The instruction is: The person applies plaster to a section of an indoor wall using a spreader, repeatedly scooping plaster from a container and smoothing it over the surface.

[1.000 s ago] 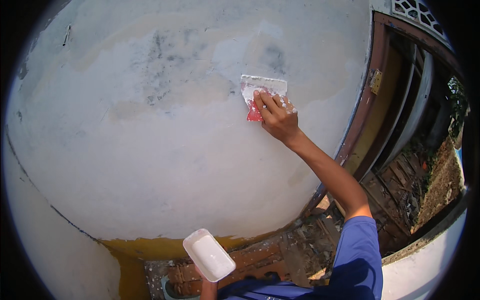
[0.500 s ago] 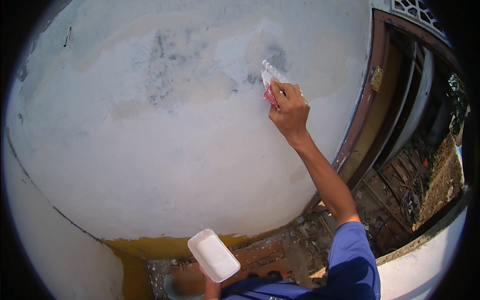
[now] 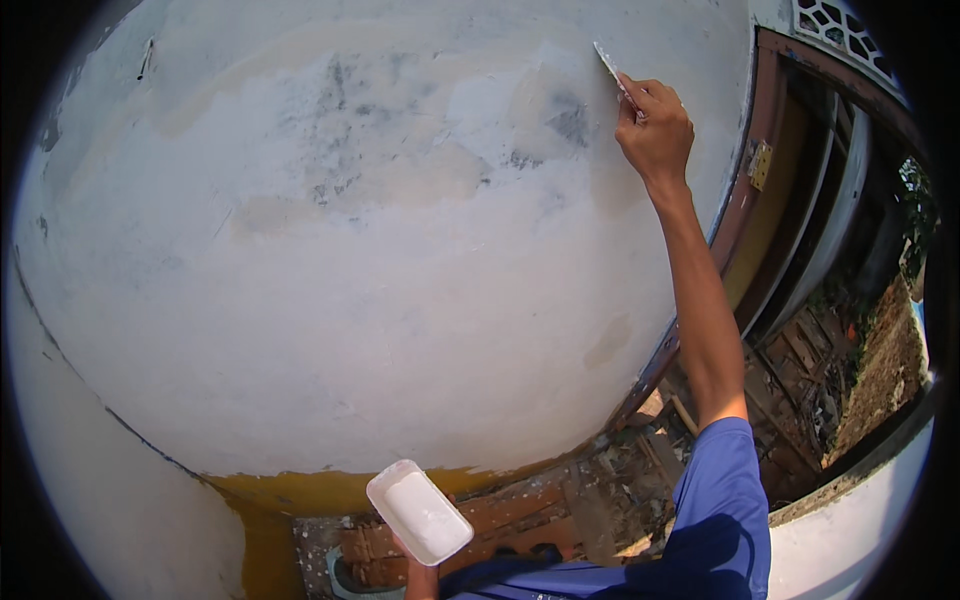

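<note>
High on the wall at the right, my right hand [image 3: 658, 132] grips a putty knife [image 3: 609, 66]. Its whitish blade is turned nearly edge-on against the wall [image 3: 350, 320], and fingers cover most of the handle. White smears mark my fingers. Low in the middle, my left hand [image 3: 423, 577] supports a white rectangular plastic tray [image 3: 393, 476] from beneath; the tray hides most of that hand. White putty [image 3: 425, 512] lies in the tray. Grey stains and beige patches show on the wall left of the knife.
A brown door frame [image 3: 745, 190] with a yellowish hinge [image 3: 760, 165] stands right of the wall. Planks and rubble [image 3: 620, 490] cover the ground below. A pale bluish-grey basin [image 3: 345, 580] sits at the lower left, near the yellow wall base [image 3: 290, 490].
My right hand has moved up and to the right with the putty knife, whose blade has turned from broad side to edge-on. The tray has shifted slightly left.
</note>
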Action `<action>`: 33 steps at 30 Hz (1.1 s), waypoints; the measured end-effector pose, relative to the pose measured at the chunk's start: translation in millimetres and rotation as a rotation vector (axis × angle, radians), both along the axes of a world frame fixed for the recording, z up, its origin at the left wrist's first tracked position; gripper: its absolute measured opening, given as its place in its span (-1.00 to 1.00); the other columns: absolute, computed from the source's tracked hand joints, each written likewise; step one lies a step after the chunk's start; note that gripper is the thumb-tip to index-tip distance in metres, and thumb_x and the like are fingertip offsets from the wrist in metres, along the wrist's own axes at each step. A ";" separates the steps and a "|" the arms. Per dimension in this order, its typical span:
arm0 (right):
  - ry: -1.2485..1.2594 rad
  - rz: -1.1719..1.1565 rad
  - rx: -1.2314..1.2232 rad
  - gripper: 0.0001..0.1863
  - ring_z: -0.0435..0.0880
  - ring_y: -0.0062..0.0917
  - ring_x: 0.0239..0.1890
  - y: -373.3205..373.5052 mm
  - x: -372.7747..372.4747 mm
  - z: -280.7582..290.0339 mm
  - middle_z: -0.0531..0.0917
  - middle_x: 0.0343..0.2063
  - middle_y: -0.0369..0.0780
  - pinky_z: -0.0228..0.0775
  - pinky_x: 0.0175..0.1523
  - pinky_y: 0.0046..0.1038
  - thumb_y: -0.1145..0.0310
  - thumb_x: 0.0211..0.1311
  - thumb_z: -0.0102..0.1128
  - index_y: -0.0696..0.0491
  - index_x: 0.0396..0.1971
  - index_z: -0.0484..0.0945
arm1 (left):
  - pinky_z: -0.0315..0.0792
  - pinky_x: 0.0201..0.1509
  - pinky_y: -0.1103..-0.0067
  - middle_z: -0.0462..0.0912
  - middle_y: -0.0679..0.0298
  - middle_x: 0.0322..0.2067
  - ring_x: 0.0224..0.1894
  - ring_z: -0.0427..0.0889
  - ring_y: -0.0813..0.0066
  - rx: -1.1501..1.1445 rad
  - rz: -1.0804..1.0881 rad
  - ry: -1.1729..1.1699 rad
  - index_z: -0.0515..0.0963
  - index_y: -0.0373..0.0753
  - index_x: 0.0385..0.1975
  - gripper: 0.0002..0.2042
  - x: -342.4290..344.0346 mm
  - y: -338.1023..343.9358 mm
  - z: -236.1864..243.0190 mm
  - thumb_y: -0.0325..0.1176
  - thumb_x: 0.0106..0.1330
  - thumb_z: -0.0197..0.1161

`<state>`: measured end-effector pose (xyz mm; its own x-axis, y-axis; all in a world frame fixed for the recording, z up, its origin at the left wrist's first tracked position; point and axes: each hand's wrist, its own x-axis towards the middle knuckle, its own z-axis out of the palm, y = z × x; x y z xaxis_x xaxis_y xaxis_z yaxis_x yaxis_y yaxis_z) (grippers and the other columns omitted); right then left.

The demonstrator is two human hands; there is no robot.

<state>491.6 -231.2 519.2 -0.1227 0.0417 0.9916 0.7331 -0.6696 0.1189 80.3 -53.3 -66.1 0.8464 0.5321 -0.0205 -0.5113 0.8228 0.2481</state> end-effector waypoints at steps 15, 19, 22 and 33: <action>-0.184 0.100 -0.261 -0.40 0.53 -0.50 -0.45 61.1 -43.5 -110.4 0.70 -0.23 -0.36 0.42 -0.40 -0.48 0.60 -0.30 0.33 0.00 -0.05 0.69 | 0.31 0.33 -0.16 0.28 -0.12 0.34 0.40 0.25 -0.17 0.015 -0.153 -0.125 0.15 -0.10 0.46 0.00 12.8 6.9 -8.6 0.32 0.05 0.33; -0.189 0.083 -0.420 -0.41 0.57 -0.51 -0.37 67.0 -46.1 -148.9 0.67 -0.23 -0.38 0.49 -0.29 -0.42 0.54 -0.28 0.32 -0.02 -0.05 0.68 | 0.32 0.30 -0.18 0.30 -0.13 0.32 0.38 0.28 -0.17 0.121 -0.123 -0.131 0.17 -0.10 0.45 -0.06 9.8 3.9 15.5 0.29 0.10 0.28; -0.086 0.209 -0.605 -0.41 0.61 -0.48 -0.33 41.4 -60.6 -149.9 0.64 -0.27 -0.40 0.56 -0.30 -0.36 0.57 -0.29 0.32 -0.07 -0.06 0.68 | 0.32 0.28 -0.21 0.33 -0.12 0.31 0.35 0.33 -0.19 0.009 -0.150 -0.061 0.20 -0.10 0.44 -0.12 -3.7 -3.2 26.8 0.27 0.17 0.20; 0.025 0.211 -0.517 -0.45 0.61 -0.39 -0.21 80.3 -85.5 -149.0 0.60 -0.30 -0.31 0.58 -0.18 -0.34 0.55 -0.27 0.33 0.08 -0.07 0.63 | 0.30 0.37 -0.09 0.36 -0.05 0.32 0.35 0.35 -0.15 0.092 -0.069 -0.077 0.20 -0.11 0.44 -0.15 -10.9 5.1 12.9 0.28 0.22 0.13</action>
<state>406.1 -151.0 370.2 -0.1575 0.5006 0.8512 0.8517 -0.3674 0.3737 69.5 -48.2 -53.2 0.8781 0.4696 0.0919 -0.4750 0.8321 0.2862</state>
